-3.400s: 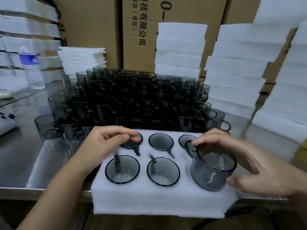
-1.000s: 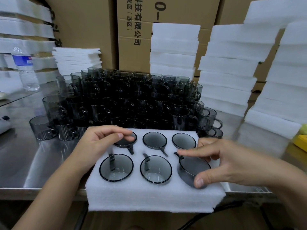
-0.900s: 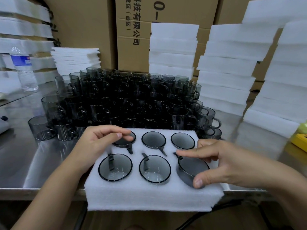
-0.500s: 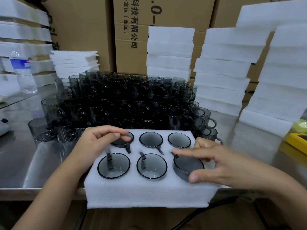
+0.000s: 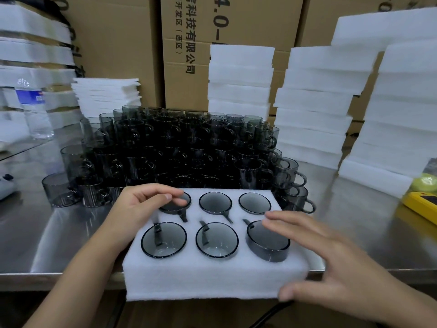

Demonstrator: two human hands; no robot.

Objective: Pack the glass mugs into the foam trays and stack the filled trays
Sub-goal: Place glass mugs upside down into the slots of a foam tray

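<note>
White foam tray (image 5: pixel 208 280) overhangs the surface's (image 5: pixel 28 233) front edge, loose mugs (image 5: pixel 177 150) crowding its rear. Our left hand (image 5: pixel 139 207) pinches the back-left mug (image 5: pixel 176 209); our right hand (image 5: pixel 331 261), released, spreads over the front-right mug (image 5: pixel 264 242), which stands proud of its pocket.

Packing warehouse: stacked cardboard cartons (image 5: pixel 227 50) behind foam stacks (image 5: pixel 314 105)

A brushed steel surface (image 5: pixel 28 233) runs across the view, and a clear water bottle (image 5: pixel 35 110) with a blue label stands upright at its far left. Tall brown cardboard boxes (image 5: pixel 184 43) printed with dark characters form the backdrop. At the right edge lies a yellow device (image 5: pixel 423 204), with a blurred green round object (image 5: pixel 426 182) just behind it.
</note>
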